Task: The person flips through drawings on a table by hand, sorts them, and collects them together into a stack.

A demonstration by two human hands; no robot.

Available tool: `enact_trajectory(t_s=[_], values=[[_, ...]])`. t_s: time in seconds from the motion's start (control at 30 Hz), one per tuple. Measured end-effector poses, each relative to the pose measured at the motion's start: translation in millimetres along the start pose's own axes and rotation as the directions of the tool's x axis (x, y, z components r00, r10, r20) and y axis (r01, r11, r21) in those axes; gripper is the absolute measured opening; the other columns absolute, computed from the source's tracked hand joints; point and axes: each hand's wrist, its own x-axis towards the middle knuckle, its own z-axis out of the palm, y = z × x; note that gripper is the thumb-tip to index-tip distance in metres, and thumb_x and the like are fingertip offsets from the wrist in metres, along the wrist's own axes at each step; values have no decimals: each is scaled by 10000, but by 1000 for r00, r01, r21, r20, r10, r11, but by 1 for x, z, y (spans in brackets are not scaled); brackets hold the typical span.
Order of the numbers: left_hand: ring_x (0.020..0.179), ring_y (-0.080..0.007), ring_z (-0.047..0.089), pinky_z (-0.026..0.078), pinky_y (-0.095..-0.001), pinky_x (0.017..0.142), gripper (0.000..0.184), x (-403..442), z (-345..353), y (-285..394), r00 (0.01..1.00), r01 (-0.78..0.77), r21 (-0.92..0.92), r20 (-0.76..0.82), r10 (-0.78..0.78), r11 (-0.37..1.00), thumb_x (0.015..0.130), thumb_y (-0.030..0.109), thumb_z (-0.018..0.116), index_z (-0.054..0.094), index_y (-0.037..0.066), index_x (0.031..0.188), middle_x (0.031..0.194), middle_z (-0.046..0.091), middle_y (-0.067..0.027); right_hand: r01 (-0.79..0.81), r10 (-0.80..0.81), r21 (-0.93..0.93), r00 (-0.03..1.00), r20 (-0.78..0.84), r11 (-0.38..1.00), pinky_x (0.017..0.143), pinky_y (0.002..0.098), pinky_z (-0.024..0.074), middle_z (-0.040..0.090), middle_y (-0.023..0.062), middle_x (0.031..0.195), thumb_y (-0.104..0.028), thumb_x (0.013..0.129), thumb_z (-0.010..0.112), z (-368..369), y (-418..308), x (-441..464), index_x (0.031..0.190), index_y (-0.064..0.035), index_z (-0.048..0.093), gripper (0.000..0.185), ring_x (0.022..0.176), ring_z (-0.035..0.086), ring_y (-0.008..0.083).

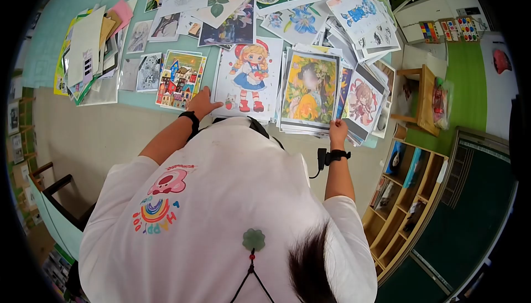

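My left hand (pixel 203 104) rests at the table's near edge with thumb and fingers apart. Its thumb touches the lower left edge of a drawing of a blond girl in a red hat (pixel 250 79), and its fingers lie by a colorful picture of houses (pixel 181 79). At the lower right corner of a yellow floral picture with a dark border (pixel 310 90), my right hand (pixel 338 130) is closed in a pinch on the sheet's edge. That picture lies on a stack of sheets. Beside it is a drawing of a brown-haired character (pixel 362 101).
Many overlapping prints, including a blue lily picture (pixel 301 21), cover the far part of the glass table (pixel 50 43). A pile of papers and folders (pixel 97 48) lies at left. To the right stand a wooden stool (pixel 423 98), a shelf (pixel 401 192) and a green chalkboard (pixel 470 209).
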Motion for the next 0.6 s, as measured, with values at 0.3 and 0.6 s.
enact_trajectory(t_s=[0.3, 0.6], values=[[844, -317, 618, 472, -404, 729, 695, 3, 9, 10, 996, 82, 132, -34, -78, 988, 666, 536, 718, 443, -2, 1009, 872, 616, -181, 509, -500, -145, 861, 97, 849, 780, 453, 427, 577, 227, 883, -141, 692, 638, 54, -93, -21, 962, 38, 583, 328, 863, 534, 400], [910, -340, 599, 500, -408, 757, 750, -2, 6, 12, 999, 42, 156, -26, -38, 987, 658, 545, 721, 435, -28, 1048, 977, 577, -217, 256, -274, 107, 817, 508, 961, 609, 346, 462, 575, 126, 701, -211, 684, 737, 116, -159, -61, 808, 25, 549, 326, 649, 571, 259]])
